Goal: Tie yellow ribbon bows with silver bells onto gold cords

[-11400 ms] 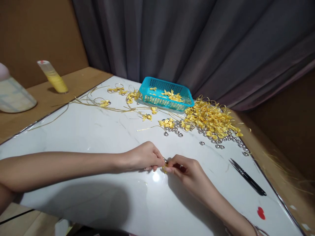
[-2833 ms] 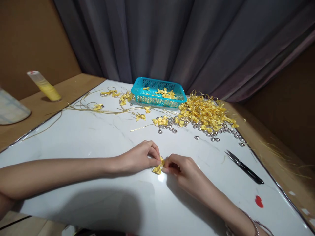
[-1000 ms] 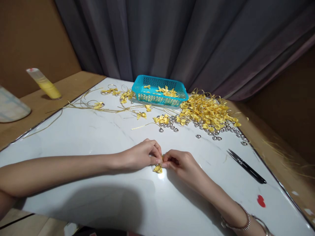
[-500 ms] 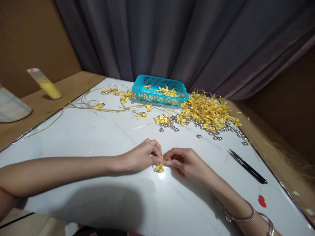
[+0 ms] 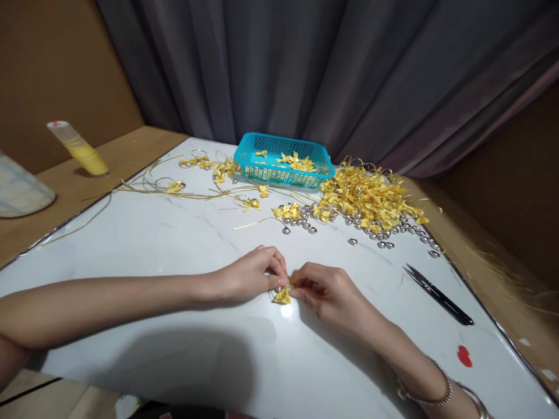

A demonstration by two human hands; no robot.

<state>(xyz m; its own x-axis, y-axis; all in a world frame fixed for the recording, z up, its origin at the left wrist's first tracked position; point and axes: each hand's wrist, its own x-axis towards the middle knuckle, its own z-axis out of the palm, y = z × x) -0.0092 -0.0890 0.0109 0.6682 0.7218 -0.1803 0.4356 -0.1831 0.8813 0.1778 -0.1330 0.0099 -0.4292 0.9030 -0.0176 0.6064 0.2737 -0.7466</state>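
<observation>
Low over the front middle of the table, my left hand (image 5: 257,272) pinches a yellow ribbon bow (image 5: 282,297) between thumb and fingers. Part of the bow hides behind those fingertips, and a thin gold cord loops beside it. From the other side my right hand (image 5: 325,286) meets it, thumb and forefinger pinched together at the bow's right edge. The end of a cord seems to be in that pinch, though it is too small to make out fully. A small silvery bead shows at the bow's upper left.
A turquoise basket (image 5: 283,177) at the back holds several yellow bows. Right of it lies a heap of yellow bows (image 5: 367,195) among silver rings (image 5: 384,245). Black thread snips (image 5: 439,295) and a red piece (image 5: 464,356) lie at right. Gold cords (image 5: 183,194) stretch left.
My right hand has turned slightly, its fingers tucking closer together at the bow's edge. The left hand has barely shifted and keeps its pinch on the bow.
</observation>
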